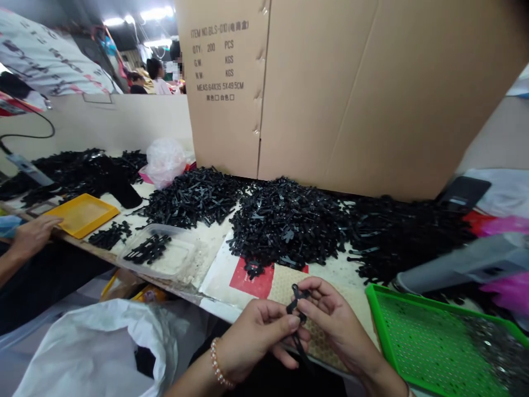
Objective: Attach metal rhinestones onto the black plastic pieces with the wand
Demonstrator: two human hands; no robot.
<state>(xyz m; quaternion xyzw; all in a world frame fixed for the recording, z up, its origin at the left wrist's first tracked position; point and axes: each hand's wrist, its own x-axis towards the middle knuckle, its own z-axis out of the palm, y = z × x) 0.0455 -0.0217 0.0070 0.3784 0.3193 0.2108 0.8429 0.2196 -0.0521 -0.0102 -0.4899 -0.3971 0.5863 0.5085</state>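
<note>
Near the bottom centre, a small black strap-like piece (298, 298) is held between both hands over the front edge of the table. My left hand (262, 333), with a beaded bracelet at its wrist, pinches the lower part between thumb and fingers. On the right, my right hand (326, 311) grips the upper part with thumb and fingertips. A dark tail hangs below the fingers. Just beyond the hands lies a large heap of similar black pieces (289, 220), with a red and white sheet (252, 278) partly under its front.
A green perforated tray (430, 331) with small metallic parts stands right, beside a grey tool (463, 264). A clear tray (182, 251) and yellow tray (85, 215) are left, near another person's hand (35, 237). A large cardboard box (351, 94) stands behind; a white sack (86, 342) is lower left.
</note>
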